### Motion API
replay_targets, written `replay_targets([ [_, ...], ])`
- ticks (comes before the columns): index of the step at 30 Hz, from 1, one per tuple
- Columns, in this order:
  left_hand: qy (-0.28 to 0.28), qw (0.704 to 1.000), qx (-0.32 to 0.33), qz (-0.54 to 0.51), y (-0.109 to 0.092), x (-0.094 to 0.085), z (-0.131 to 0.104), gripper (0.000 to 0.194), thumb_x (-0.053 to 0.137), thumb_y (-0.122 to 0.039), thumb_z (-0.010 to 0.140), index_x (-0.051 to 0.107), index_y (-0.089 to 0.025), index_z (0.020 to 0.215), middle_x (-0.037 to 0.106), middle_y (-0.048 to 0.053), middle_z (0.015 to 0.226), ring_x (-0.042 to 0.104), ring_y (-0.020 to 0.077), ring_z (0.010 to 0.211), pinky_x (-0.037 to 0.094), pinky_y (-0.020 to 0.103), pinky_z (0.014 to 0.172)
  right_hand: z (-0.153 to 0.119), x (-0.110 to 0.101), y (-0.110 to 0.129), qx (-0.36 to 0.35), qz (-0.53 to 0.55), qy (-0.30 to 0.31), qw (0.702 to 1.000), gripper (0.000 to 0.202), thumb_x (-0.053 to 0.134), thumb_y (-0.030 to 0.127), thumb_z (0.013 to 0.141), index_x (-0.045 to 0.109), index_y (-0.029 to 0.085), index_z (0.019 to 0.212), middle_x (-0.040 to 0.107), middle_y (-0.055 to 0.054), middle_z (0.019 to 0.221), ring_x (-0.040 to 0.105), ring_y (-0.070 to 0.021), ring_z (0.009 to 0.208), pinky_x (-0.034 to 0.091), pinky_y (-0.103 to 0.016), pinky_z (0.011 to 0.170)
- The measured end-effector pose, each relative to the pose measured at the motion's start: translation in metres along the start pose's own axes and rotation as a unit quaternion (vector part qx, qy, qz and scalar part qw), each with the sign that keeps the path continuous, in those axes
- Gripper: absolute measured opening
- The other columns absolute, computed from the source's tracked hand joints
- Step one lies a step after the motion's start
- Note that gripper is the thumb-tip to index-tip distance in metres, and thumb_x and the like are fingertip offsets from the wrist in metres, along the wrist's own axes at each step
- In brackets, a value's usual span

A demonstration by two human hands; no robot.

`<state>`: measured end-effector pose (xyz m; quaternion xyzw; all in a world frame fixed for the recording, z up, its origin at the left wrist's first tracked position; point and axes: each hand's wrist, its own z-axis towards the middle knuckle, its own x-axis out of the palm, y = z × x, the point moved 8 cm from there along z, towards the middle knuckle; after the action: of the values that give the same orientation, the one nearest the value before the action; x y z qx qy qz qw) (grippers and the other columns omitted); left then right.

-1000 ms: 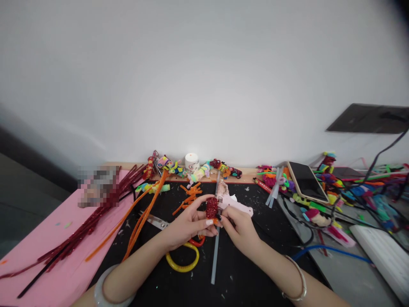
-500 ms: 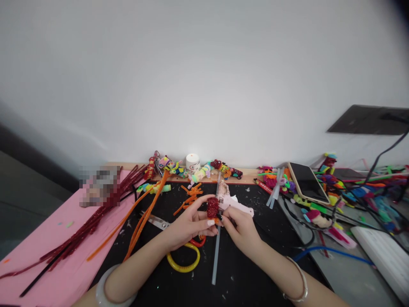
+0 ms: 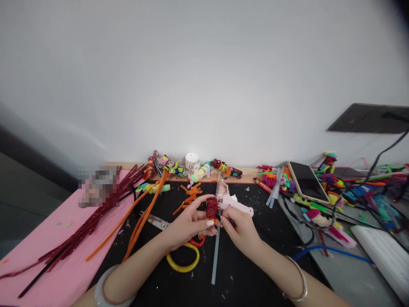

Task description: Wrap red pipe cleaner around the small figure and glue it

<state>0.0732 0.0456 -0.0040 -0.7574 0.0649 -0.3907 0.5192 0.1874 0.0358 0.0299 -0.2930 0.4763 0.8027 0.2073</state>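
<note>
A dark red, glittery roll of pipe cleaner [image 3: 211, 208] with an orange bit at its lower end is held over the black mat. My left hand [image 3: 193, 224] is closed round its left side, thumb near the bottom. The fingers of my right hand [image 3: 238, 221] pinch at the orange bit at the lower right. Just behind my right hand lies a pale pink glue gun [image 3: 238, 205]. A clear glue stick [image 3: 216, 256] lies on the mat below the hands. Scissors with yellow and red handles [image 3: 182, 269] are partly under my left arm.
Cut orange pieces [image 3: 191, 195] lie behind my left hand. Long orange pipe cleaners [image 3: 143, 221] and dark red ones [image 3: 86, 226] stretch out at the left. Small colourful figures and a white jar [image 3: 192, 161] line the wall. At the right are a phone [image 3: 308, 181], cables and a white power strip [image 3: 380, 256].
Almost nothing differs. Both hands keep their hold on the red roll, which has shifted very slightly to the left.
</note>
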Motion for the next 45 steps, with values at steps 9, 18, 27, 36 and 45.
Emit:
replay_targets([
  [9, 0.008, 1.000, 0.000, -0.011, 0.000, 0.000, 0.000, 0.064, 0.067, -0.015, 0.079, 0.032, -0.025, 0.132, 0.068, 0.005, 0.088, 0.064, 0.0111, 0.069, 0.049, 0.027, 0.070, 0.000, 0.002, 0.003, -0.015, 0.006, 0.014, 1.000, 0.024, 0.044, 0.017, 0.089, 0.045, 0.020, 0.066, 0.048, 0.002, 0.060, 0.045, -0.0128, 0.055, 0.033, -0.023, 0.054],
  [18, 0.010, 1.000, 0.004, -0.024, -0.001, 0.000, -0.001, 0.063, 0.068, -0.017, 0.079, 0.034, -0.026, 0.131, 0.067, 0.003, 0.085, 0.063, 0.0118, 0.069, 0.048, 0.028, 0.071, 0.000, 0.001, 0.007, -0.032, 0.009, 0.016, 0.999, 0.023, 0.042, 0.016, 0.090, 0.045, 0.020, 0.067, 0.048, 0.002, 0.061, 0.046, -0.0131, 0.056, 0.033, -0.023, 0.054],
  [27, 0.028, 0.999, 0.006, -0.031, -0.001, 0.002, -0.001, 0.064, 0.067, -0.016, 0.080, 0.032, -0.025, 0.132, 0.067, 0.005, 0.087, 0.063, 0.0117, 0.069, 0.047, 0.027, 0.070, 0.001, 0.001, 0.007, -0.031, 0.005, 0.020, 0.999, 0.024, 0.042, 0.016, 0.090, 0.046, 0.020, 0.067, 0.048, 0.002, 0.060, 0.045, -0.0132, 0.055, 0.034, -0.023, 0.053],
  [36, 0.012, 0.999, 0.009, -0.041, -0.005, 0.003, -0.002, 0.062, 0.070, -0.017, 0.077, 0.038, -0.027, 0.129, 0.063, 0.001, 0.083, 0.061, 0.0111, 0.070, 0.047, 0.026, 0.070, 0.002, -0.001, 0.009, -0.041, 0.001, 0.013, 0.999, 0.025, 0.042, 0.017, 0.091, 0.046, 0.020, 0.066, 0.049, 0.002, 0.060, 0.046, -0.0133, 0.055, 0.035, -0.023, 0.053],
  [45, 0.012, 0.999, 0.009, -0.029, -0.004, 0.001, -0.001, 0.062, 0.070, -0.017, 0.077, 0.037, -0.026, 0.129, 0.065, 0.005, 0.089, 0.062, 0.0109, 0.069, 0.048, 0.027, 0.070, 0.002, -0.001, 0.009, -0.040, 0.002, 0.012, 0.999, 0.026, 0.041, 0.019, 0.091, 0.044, 0.020, 0.066, 0.048, 0.002, 0.059, 0.046, -0.0132, 0.054, 0.035, -0.023, 0.052],
])
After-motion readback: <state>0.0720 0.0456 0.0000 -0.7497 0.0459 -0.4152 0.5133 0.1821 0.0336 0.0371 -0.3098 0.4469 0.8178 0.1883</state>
